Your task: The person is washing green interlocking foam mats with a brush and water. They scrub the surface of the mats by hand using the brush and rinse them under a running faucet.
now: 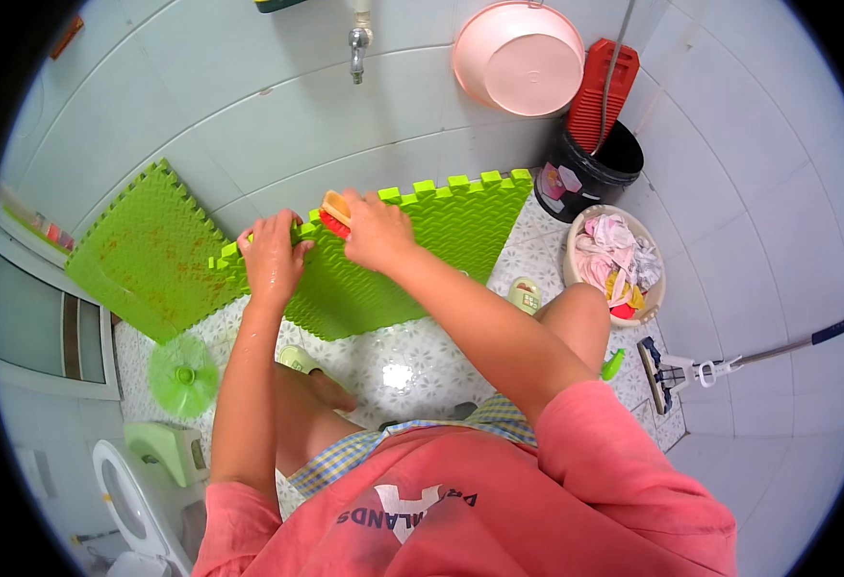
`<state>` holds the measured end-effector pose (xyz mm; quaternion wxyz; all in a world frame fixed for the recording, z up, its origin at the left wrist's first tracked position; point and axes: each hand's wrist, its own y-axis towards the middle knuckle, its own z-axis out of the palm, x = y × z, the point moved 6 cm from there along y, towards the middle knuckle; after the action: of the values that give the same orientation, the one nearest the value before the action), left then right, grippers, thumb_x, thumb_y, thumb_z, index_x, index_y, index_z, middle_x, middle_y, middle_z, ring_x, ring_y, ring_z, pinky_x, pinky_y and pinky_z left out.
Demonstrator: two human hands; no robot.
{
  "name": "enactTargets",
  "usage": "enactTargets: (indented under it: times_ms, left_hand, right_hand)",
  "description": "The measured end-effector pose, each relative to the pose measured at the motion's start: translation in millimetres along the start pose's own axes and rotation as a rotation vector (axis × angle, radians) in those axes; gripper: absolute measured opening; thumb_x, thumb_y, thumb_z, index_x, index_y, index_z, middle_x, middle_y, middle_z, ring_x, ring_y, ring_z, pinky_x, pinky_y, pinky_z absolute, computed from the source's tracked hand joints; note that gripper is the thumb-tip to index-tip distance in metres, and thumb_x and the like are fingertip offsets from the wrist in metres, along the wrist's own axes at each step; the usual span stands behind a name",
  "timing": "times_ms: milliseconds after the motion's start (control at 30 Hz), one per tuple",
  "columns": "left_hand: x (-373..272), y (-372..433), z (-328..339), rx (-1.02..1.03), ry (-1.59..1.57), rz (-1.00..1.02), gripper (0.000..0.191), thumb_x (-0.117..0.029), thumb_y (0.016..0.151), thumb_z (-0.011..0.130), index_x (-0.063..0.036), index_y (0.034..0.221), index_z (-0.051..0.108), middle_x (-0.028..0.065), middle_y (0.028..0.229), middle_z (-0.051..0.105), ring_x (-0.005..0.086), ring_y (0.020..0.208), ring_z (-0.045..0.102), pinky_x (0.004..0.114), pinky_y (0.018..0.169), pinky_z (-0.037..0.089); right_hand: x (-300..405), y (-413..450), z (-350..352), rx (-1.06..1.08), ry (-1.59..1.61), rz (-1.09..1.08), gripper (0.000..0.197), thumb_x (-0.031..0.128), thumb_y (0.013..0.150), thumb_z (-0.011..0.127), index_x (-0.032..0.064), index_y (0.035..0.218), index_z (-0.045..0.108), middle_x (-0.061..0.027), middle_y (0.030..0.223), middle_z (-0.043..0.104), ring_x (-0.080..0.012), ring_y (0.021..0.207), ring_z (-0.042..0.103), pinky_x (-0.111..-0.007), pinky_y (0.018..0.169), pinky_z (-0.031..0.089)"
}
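Observation:
A green foam interlocking mat [458,231] leans upright in front of me, its notched edge on top. Wet and with fingers bent over that edge, my left hand [274,252] grips the mat near its left end. My right hand [378,227] is closed around a scrubbing brush [336,209] with a tan back and red bristles; the brush lies at the top edge, a short way right of my left hand. A second green foam mat [155,252] with brown stains leans at the left.
Pink basin [533,72] and tap [357,54] are on the wall. At right stand a black bucket [573,169] holding a red washboard [602,94], a laundry basket [573,267] and a mop [696,371]. A green plastic object [185,375] and toilet [126,490] are at left. The floor looks wet.

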<state>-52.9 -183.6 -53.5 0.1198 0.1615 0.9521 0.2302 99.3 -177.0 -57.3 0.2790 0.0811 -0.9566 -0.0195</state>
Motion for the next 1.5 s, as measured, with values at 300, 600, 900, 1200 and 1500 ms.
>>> enactTargets:
  times_ms: [300,600,900,1200,1500]
  left_hand:
    - [4,-5,-3,-0.011,-0.043,-0.010,0.036,-0.017,0.068,0.073,-0.0141,0.098,0.053,0.0044,0.091,0.058,0.0248,0.096,0.053,0.050,0.095,0.029]
    - [110,0,-46,0.055,-0.128,-0.120,0.039,-0.011,0.063,0.077,-0.0155,0.095,0.055,0.0007,0.097,0.059,0.0237,0.109,0.047,0.055,0.105,0.014]
    - [216,17,-43,-0.155,-0.355,-0.155,0.044,0.008,0.067,0.062,-0.0111,0.106,0.057,0.0076,0.111,0.058,0.0288,0.112,0.048,0.042,0.097,0.036]
    - [409,117,-7,-0.269,0.011,-0.302,0.055,0.008,0.070,0.050,-0.0072,0.122,0.047,0.0146,0.130,0.046,0.0329,0.113,0.049,0.042,0.090,0.044]
    - [407,123,10,0.038,0.258,-0.436,0.055,-0.006,0.066,0.070,-0.0169,0.115,0.050,0.0099,0.128,0.040,0.0330,0.102,0.052,0.045,0.083,0.047]
  right_hand:
    - [0,7,6,-0.076,-0.110,-0.006,0.046,0.011,0.069,0.067,0.0093,0.110,0.047,-0.0181,0.100,0.058,-0.0386,0.086,0.061,-0.048,0.074,0.051]
    - [113,26,-6,-0.026,0.041,-0.269,0.041,0.008,0.070,0.063,0.0064,0.109,0.051,-0.0216,0.111,0.055,-0.0396,0.096,0.058,-0.047,0.079,0.047]
    - [125,97,62,0.244,-0.345,-0.517,0.029,0.013,0.063,0.061,0.0090,0.090,0.068,-0.0223,0.106,0.055,-0.0372,0.094,0.058,-0.044,0.082,0.047]
    - [100,108,52,0.142,-0.369,-0.326,0.027,0.020,0.062,0.067,0.0104,0.087,0.067,-0.0157,0.086,0.055,-0.0335,0.075,0.060,-0.043,0.065,0.049]
    - [83,125,46,0.041,-0.378,-0.168,0.019,0.016,0.063,0.068,0.0106,0.081,0.067,-0.0133,0.081,0.054,-0.0329,0.068,0.060,-0.044,0.059,0.047]
